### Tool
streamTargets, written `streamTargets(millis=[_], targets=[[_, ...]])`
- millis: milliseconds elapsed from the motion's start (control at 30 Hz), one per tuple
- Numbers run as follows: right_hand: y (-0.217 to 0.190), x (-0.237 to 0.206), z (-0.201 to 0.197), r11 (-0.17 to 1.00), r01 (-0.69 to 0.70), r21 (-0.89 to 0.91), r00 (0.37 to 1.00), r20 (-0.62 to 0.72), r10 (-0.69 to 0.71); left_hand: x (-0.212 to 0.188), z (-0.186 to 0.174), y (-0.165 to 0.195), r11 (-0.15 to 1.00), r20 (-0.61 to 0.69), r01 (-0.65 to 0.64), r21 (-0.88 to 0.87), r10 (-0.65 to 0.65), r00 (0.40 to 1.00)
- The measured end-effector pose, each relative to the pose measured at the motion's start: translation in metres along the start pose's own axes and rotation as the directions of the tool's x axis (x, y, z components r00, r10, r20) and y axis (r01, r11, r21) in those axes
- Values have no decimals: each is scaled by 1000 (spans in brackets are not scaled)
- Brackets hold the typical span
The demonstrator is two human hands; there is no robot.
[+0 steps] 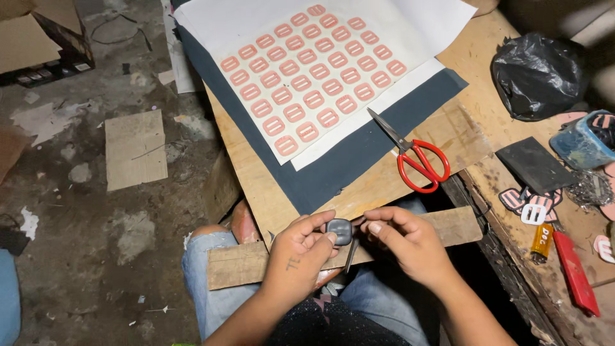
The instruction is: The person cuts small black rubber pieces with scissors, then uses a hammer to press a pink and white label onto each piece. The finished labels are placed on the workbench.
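Note:
My left hand (pixel 301 247) pinches a small dark grey rounded square piece (pixel 339 230) between thumb and fingers, just above a wooden strip (pixel 243 264) lying across my lap. My right hand (pixel 403 240) is beside it, fingertips touching the piece's right edge and a thin dark tool (pixel 352 254) that hangs below. Above them a wooden board (pixel 256 186) carries a dark sheet (pixel 333 170) and a white sheet (pixel 371 61) covered with rows of pink buckle-shaped stickers (pixel 307 77). Red-handled scissors (pixel 416 160) lie on the board.
At right are a black plastic bag (pixel 538 74), a blue container (pixel 583 141), a dark flat pad (pixel 535 165), pink cut-out pieces (pixel 528 202), a yellow lighter (pixel 542 242) and a red cutter (pixel 576 272). Cardboard scraps (pixel 136 148) lie on the dirty floor at left.

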State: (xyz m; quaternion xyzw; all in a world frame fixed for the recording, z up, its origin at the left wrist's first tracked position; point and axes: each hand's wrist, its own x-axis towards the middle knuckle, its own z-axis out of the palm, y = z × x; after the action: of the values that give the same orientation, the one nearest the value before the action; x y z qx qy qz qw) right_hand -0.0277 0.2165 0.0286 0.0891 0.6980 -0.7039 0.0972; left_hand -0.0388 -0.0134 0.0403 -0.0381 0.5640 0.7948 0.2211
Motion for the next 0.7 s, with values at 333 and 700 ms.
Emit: streamTargets(millis=[333, 700], targets=[[-19, 36, -29, 519, 223, -825, 780, -168, -603, 7, -8, -15, 982, -66, 171, -78, -176, 982], [-28, 69, -75, 592, 92, -801, 870, -225, -439, 11, -15, -4, 1000, -50, -9, -16, 8, 999]])
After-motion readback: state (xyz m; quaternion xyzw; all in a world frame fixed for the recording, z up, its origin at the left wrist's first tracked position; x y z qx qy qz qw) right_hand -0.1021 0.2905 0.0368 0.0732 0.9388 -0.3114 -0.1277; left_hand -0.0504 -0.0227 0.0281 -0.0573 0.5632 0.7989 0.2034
